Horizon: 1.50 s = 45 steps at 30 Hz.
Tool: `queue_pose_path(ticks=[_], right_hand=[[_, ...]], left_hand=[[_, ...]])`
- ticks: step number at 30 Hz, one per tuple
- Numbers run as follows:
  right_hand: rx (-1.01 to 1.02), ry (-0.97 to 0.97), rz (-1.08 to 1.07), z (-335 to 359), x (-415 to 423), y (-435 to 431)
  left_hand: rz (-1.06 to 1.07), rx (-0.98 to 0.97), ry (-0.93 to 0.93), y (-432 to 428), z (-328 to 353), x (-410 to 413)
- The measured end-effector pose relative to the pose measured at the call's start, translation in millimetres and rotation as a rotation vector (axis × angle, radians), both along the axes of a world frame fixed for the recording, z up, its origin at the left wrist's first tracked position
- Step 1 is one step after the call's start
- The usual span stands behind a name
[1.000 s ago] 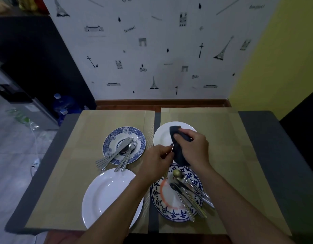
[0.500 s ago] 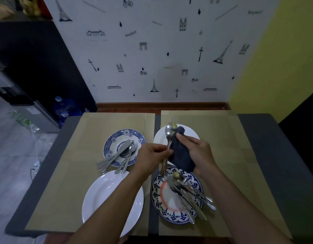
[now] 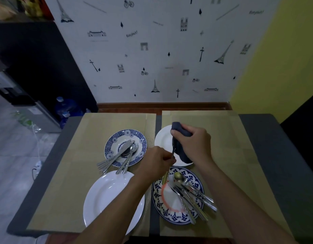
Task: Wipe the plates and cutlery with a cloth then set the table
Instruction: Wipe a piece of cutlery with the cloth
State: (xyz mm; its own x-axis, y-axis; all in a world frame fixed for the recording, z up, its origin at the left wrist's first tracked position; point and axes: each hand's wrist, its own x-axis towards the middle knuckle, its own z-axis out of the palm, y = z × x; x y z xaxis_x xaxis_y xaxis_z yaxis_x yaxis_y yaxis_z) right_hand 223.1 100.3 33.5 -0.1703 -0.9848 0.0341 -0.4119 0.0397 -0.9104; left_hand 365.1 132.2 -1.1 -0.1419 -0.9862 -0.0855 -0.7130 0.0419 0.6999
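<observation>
My left hand (image 3: pixel 156 162) pinches the handle of a spoon (image 3: pixel 173 154) above the middle of the table. My right hand (image 3: pixel 194 143) grips a dark blue cloth (image 3: pixel 180 148) wrapped round the spoon's upper end, so its bowl is hidden. Below them a blue-patterned plate (image 3: pixel 162 196) holds several pieces of cutlery (image 3: pixel 192 196). A small white plate (image 3: pixel 163 141) lies under the cloth. A blue-rimmed plate (image 3: pixel 115 140) at the left carries more cutlery (image 3: pixel 120 158). A large white plate (image 3: pixel 106 196) lies near the front.
Two tan placemats (image 3: pixel 92 173) cover the grey table (image 3: pixel 275 155), whose far edge meets a wall with printed wallpaper. Water bottles (image 3: pixel 64 110) and a grey appliance stand on the floor to the left.
The spoon's bowl stood out above the cloth half a second ago; now the cloth covers it, and my right hand has slid up along the spoon.
</observation>
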Motion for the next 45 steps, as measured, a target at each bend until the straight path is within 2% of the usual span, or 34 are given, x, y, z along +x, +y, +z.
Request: queue_pose_path(ticks=[3,7,11,16,19,24,28,32,35,41,43,45], right_hand=[[-0.027,0.155,0.081,-1.5,7.5,2.4],[0.103,0.230,0.075,-12.6,4.4,-3.9],[0.227,0.111,0.030,-25.2,-0.3,-9.9],[0.356,-0.204,0.082,-31.6,-5.0,-7.4],[0.332,-0.264,0.131,-33.2,-6.5,-4.9],[0.294,-0.302,0.182,-24.3,-12.4,-0.4],[0.324,-0.369,0.189,-21.2,-10.8,2.9],[0.346,-0.394,0.195,-23.4,-7.4,7.5],[0.376,-0.430,0.201,-25.7,-7.3,10.7],[0.513,-0.390,0.330,-22.4,-3.3,33.5],[0.597,-0.432,0.374,-21.6,-2.7,42.5],[0.613,-0.508,0.310,-23.2,-2.1,45.0]], left_hand=[[0.010,-0.059,-0.082,-2.6,1.0,-2.4],[0.066,-0.113,-0.115,1.0,-2.3,-4.8],[0.139,-0.094,0.026,3.6,-4.4,-5.1],[0.176,-0.080,0.076,2.4,-2.2,-0.9],[0.153,-0.062,0.139,2.8,4.8,1.4],[0.277,-0.128,0.322,-14.3,25.9,9.9],[0.212,-0.080,0.276,-28.4,36.5,13.6],[0.140,-0.020,0.145,-35.0,33.1,16.1],[0.103,-0.043,0.085,-32.5,33.1,14.3],[0.281,-0.206,0.105,-35.1,39.8,13.5],[0.345,-0.233,0.104,-36.6,44.2,17.4],[0.385,-0.233,0.113,-36.1,43.9,20.3]])
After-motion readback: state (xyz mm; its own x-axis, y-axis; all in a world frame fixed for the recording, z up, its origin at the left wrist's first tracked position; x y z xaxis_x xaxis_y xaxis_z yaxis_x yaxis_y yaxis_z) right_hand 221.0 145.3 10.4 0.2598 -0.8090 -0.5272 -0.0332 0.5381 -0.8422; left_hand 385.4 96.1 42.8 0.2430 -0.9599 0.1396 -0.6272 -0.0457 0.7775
